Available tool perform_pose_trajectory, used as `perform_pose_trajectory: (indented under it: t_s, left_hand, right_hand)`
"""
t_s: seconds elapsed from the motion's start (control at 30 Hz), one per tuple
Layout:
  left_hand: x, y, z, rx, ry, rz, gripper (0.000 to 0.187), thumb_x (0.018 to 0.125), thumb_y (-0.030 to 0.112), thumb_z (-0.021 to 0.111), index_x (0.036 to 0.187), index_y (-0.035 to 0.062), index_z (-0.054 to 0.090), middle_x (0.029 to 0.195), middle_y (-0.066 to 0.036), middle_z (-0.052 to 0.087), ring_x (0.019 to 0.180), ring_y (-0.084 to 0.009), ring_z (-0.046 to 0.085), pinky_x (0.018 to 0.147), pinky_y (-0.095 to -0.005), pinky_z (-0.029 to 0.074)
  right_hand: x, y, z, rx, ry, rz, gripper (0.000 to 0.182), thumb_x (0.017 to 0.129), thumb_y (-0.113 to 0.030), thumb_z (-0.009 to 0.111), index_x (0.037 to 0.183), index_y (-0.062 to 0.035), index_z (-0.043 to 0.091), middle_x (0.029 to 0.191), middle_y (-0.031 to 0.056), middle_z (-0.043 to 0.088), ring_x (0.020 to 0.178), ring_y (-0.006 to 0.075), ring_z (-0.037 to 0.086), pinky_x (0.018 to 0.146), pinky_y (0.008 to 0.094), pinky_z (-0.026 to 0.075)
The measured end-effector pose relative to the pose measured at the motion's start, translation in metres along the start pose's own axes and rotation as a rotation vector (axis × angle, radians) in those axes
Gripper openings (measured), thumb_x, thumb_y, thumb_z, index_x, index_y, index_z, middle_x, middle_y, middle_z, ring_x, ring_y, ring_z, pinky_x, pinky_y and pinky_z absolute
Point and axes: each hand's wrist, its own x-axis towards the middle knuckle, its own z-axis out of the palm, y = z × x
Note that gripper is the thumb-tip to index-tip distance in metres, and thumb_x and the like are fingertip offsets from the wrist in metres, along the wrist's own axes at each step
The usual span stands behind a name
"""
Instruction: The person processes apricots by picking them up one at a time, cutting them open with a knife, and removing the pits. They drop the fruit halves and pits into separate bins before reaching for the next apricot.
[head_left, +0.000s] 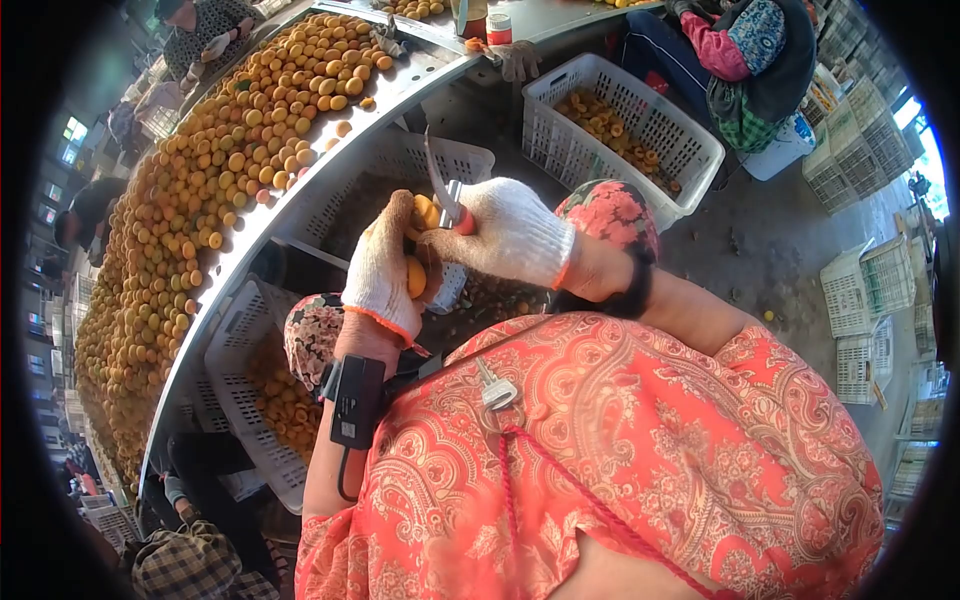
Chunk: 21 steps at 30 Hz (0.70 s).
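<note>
My left hand, in a white knit glove with browned fingertips, is closed around orange apricots. One apricot shows at the fingertips against my right hand, and another orange piece shows lower in the palm. My right hand, gloved the same way, grips a knife with a red handle; its curved blade points up and away from me. Both hands meet above my lap, and the fingers partly hide the upper apricot.
Heaped apricots cover the metal table at left. White crates stand below it and at upper right, holding orange fruit pieces. A person in a pink sleeve sits beyond. Stacked crates line the right side.
</note>
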Motion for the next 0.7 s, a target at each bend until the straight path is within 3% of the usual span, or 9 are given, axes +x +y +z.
perform_pose_trajectory:
  t_s: [0.17, 0.2, 0.27, 0.37, 0.4, 0.47, 0.6, 0.67, 0.7]
  left_hand:
    - [0.002, -0.002, -0.003, -0.003, -0.016, 0.013, 0.026, 0.096, 0.042, 0.063, 0.096, 0.0162, 0.061, 0.085, 0.003, 0.058, 0.067, -0.0045, 0.056, 0.048, -0.0173, 0.048]
    - [0.002, -0.002, -0.002, -0.004, -0.016, 0.013, 0.026, 0.096, 0.042, 0.063, 0.096, 0.0162, 0.061, 0.085, 0.003, 0.058, 0.067, -0.0045, 0.056, 0.048, -0.0173, 0.048]
    - [0.003, -0.003, 0.001, -0.001, 0.06, 0.037, 0.033, 0.095, 0.047, 0.062, 0.096, 0.0138, 0.063, 0.075, 0.0, 0.063, 0.043, -0.0107, 0.05, 0.032, -0.0209, 0.028]
    - [0.003, -0.004, -0.001, 0.007, 0.046, 0.028, 0.033, 0.095, 0.047, 0.061, 0.095, 0.0139, 0.063, 0.074, 0.0, 0.063, 0.041, -0.0109, 0.049, 0.032, -0.0215, 0.027]
    - [0.004, -0.003, -0.004, 0.006, 0.046, 0.027, 0.033, 0.095, 0.047, 0.061, 0.095, 0.0139, 0.063, 0.074, 0.0, 0.063, 0.041, -0.0109, 0.049, 0.032, -0.0215, 0.027]
    - [0.005, -0.002, -0.009, 0.006, -0.043, -0.01, 0.029, 0.095, 0.045, 0.064, 0.097, 0.0162, 0.062, 0.088, 0.003, 0.059, 0.07, -0.004, 0.055, 0.051, -0.0167, 0.048]
    - [0.002, -0.002, -0.001, -0.001, -0.004, 0.016, 0.029, 0.096, 0.044, 0.063, 0.097, 0.0156, 0.061, 0.085, 0.003, 0.059, 0.065, -0.0045, 0.056, 0.046, -0.0173, 0.045]
    - [0.004, -0.003, 0.003, -0.024, 0.081, 0.036, 0.034, 0.095, 0.046, 0.062, 0.095, 0.0126, 0.061, 0.071, 0.0, 0.061, 0.042, -0.0131, 0.051, 0.032, -0.0238, 0.027]
    - [0.004, -0.002, 0.002, -0.021, 0.079, 0.03, 0.034, 0.095, 0.046, 0.062, 0.095, 0.0126, 0.061, 0.071, 0.0, 0.061, 0.042, -0.0131, 0.051, 0.032, -0.0238, 0.027]
  right_hand:
    - [0.002, 0.001, 0.001, -0.031, -0.026, 0.025, 0.023, 0.087, -0.026, 0.072, 0.09, -0.0033, 0.068, 0.072, 0.0205, 0.063, 0.068, 0.0403, 0.063, 0.057, 0.04, 0.049]
    - [0.002, 0.001, 0.002, -0.036, -0.026, 0.036, 0.028, 0.087, -0.033, 0.07, 0.089, -0.0048, 0.068, 0.073, 0.0202, 0.065, 0.072, 0.0403, 0.065, 0.061, 0.0432, 0.051]
    - [0.003, 0.0, 0.003, -0.04, -0.028, 0.046, 0.034, 0.087, -0.04, 0.067, 0.088, -0.0064, 0.068, 0.074, 0.0198, 0.066, 0.076, 0.0404, 0.067, 0.064, 0.0464, 0.053]
    - [0.003, 0.0, 0.003, -0.061, -0.039, 0.051, 0.034, 0.087, -0.04, 0.067, 0.088, -0.0059, 0.067, 0.074, 0.0197, 0.066, 0.076, 0.0404, 0.067, 0.064, 0.0465, 0.053]
    - [0.004, 0.001, 0.003, -0.066, -0.039, 0.049, 0.034, 0.087, -0.04, 0.067, 0.088, -0.0057, 0.067, 0.074, 0.0197, 0.066, 0.076, 0.0404, 0.067, 0.064, 0.0465, 0.053]
    - [0.004, 0.001, 0.004, -0.071, -0.04, 0.048, 0.034, 0.087, -0.039, 0.067, 0.088, -0.0055, 0.067, 0.074, 0.0197, 0.066, 0.076, 0.0404, 0.066, 0.064, 0.0464, 0.053]
    - [0.004, -0.003, 0.002, -0.049, -0.042, 0.067, 0.033, 0.086, -0.038, 0.068, 0.086, -0.0052, 0.067, 0.074, 0.0195, 0.066, 0.076, 0.0401, 0.066, 0.065, 0.0458, 0.053]
    - [0.004, -0.003, 0.002, -0.027, -0.032, 0.075, 0.032, 0.086, -0.037, 0.069, 0.085, -0.005, 0.067, 0.074, 0.0193, 0.066, 0.076, 0.0399, 0.066, 0.065, 0.0455, 0.053]
    - [0.005, -0.002, 0.003, -0.006, -0.035, 0.072, 0.03, 0.085, -0.035, 0.07, 0.085, -0.005, 0.067, 0.074, 0.0188, 0.066, 0.076, 0.0392, 0.067, 0.065, 0.0447, 0.053]
